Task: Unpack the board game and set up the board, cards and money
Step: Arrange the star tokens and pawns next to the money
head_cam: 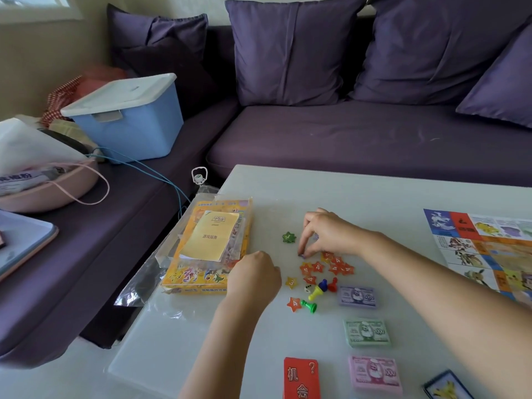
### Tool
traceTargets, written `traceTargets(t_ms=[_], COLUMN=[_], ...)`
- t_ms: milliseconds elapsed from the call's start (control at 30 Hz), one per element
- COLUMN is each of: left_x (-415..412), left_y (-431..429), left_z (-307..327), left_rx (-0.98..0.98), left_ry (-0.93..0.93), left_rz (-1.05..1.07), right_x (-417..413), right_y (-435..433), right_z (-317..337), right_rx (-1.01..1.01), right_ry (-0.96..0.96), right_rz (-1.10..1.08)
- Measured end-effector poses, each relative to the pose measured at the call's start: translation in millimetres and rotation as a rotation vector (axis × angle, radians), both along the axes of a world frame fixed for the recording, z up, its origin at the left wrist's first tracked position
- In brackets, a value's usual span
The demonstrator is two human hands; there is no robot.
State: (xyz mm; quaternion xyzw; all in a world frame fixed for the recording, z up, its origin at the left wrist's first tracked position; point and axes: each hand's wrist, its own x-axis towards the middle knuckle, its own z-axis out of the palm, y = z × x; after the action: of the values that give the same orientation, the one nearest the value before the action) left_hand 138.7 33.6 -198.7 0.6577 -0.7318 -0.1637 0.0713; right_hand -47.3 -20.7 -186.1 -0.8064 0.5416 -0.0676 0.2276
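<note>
Paper money stacks (366, 331), three; pawns (315, 292), four

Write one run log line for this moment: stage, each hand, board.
stage: sorting small pieces | right hand: pinches purple piece | left hand: curled beside game box, grip unseen | board: laid flat

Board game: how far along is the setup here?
Done: board spread at right; purple money, green money and pink money stacked; red cards and blue cards out. In hand: right hand pinches a small token beside the stars; left hand sits curled by the box. Left: stars, pawns and die lie jumbled.
</note>
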Motion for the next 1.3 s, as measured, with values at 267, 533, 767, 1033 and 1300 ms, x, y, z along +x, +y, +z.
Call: traceTargets(t_ms=[267, 533, 767, 1033, 1300], left_x=[-14.9, -18.5, -16.5, -16.5, -8.8], left_y=[-2.7, -11.6, -11.9, -9.7, -12.5], left_z=[-2.1, -2.2, -1.3, -0.5, 4.4], left_rx=[-0.028, 0.014, 0.042, 0.06, 0.078], left_ry=[0.052, 0.039, 0.047, 0.025, 0.038], left_rz=[-0.189, -0.192, -0.21, -0.22, -0.225], right_x=[-27.8, -39.5, -8.2, 1.9, 2.4], right_y=[-9.5, -4.2, 5.9, 4.5, -1.1], right_z=[0.2, -12.7, -16.4, -23.3, -28.1], right_rx=[-0.04, 0.133, -0.024, -0.053, 0.001], right_ry=[0.011, -0.276, -0.059, -0.193, -0.351], right_rz=[-0.105, -0.527, -0.516, -0.504, -0.512])
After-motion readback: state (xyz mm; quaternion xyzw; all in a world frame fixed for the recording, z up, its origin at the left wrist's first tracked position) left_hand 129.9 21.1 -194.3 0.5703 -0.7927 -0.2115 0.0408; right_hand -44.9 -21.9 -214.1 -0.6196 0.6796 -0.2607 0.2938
